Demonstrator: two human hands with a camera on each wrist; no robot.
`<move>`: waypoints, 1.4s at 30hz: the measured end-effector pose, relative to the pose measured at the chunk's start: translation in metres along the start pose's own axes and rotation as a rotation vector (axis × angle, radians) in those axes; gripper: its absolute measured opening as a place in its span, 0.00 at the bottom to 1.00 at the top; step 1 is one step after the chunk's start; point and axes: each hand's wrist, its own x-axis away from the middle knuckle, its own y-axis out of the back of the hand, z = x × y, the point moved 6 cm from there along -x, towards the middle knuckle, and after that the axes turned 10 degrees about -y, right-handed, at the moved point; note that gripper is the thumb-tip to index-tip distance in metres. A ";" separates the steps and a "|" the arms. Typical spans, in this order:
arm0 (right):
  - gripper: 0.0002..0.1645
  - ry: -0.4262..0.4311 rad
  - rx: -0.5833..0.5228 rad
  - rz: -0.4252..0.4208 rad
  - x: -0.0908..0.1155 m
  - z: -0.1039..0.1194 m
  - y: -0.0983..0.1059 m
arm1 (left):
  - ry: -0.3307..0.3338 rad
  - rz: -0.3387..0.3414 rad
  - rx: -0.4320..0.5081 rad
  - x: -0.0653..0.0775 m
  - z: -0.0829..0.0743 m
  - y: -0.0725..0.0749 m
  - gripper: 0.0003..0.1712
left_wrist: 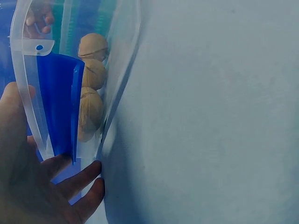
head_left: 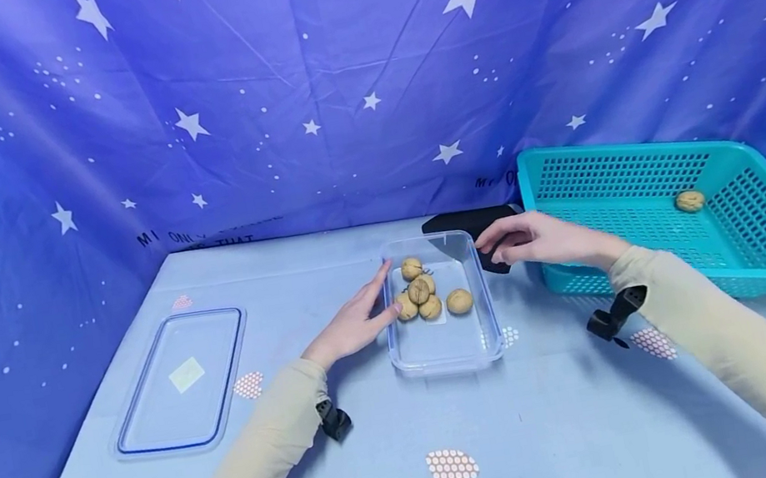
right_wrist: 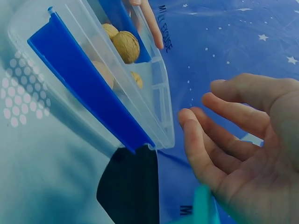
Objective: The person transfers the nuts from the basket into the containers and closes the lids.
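A clear plastic container (head_left: pixel 446 359) with blue side clips stands on the table with several walnuts (head_left: pixel 419 291) in it. One walnut (head_left: pixel 459 301) lies apart on the right. At the container's left side, my left hand (head_left: pixel 352 324) grips the wall, thumb over the rim and fingers outside near the far corner. Near its far right corner is my right hand (head_left: pixel 538 238), fingers loosely curled and holding nothing. The right wrist view shows a gap between those fingertips (right_wrist: pixel 185 114) and the container (right_wrist: pixel 161 107).
A teal perforated basket (head_left: pixel 664 281) stands at the right with a single walnut (head_left: pixel 689 201) inside. The blue-edged container lid (head_left: pixel 184 416) lies at the left. A black angular object (head_left: pixel 471 217) sits behind the container. Starry blue cloth (head_left: pixel 324 71) hangs along the table's back.
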 end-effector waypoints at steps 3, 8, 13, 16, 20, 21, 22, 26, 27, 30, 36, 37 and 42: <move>0.18 0.006 0.017 -0.029 0.005 0.000 0.007 | 0.002 0.001 0.000 0.000 0.000 0.000 0.43; 0.17 -0.007 0.038 -0.073 0.013 -0.001 0.018 | 0.003 -0.001 0.001 0.000 -0.001 0.000 0.43; 0.18 -0.043 0.042 -0.099 0.022 -0.003 0.029 | -0.001 0.003 -0.003 0.001 -0.002 0.000 0.43; 0.18 -0.060 0.044 -0.108 0.027 -0.006 0.036 | -0.004 0.005 -0.004 0.001 -0.003 0.000 0.43; 0.19 -0.078 0.059 -0.128 0.032 -0.011 0.045 | -0.004 0.004 0.000 0.001 -0.002 0.000 0.43; 0.19 -0.080 0.060 -0.134 0.033 -0.013 0.047 | -0.003 0.004 -0.001 0.001 -0.002 0.000 0.43; 0.19 -0.083 0.060 -0.140 0.034 -0.015 0.049 | -0.003 0.006 -0.002 0.001 -0.001 0.000 0.43; 0.20 -0.093 0.055 -0.154 0.036 -0.023 0.055 | -0.007 0.009 -0.007 0.000 0.000 0.000 0.43; 0.20 -0.098 0.051 -0.157 0.037 -0.024 0.056 | -0.008 0.008 -0.009 0.000 0.001 -0.001 0.43; 0.21 -0.104 0.056 -0.164 0.040 -0.027 0.061 | -0.008 0.005 -0.011 -0.001 0.002 -0.001 0.43; 0.21 -0.156 0.053 -0.210 0.047 -0.032 0.073 | 0.000 0.008 -0.007 -0.001 0.003 -0.002 0.43; 0.21 -0.167 0.052 -0.221 0.048 -0.033 0.075 | -0.001 0.006 -0.006 0.000 0.003 -0.002 0.43; 0.21 -0.192 0.078 -0.247 0.052 -0.039 0.085 | -0.004 0.004 -0.007 0.000 0.002 -0.001 0.43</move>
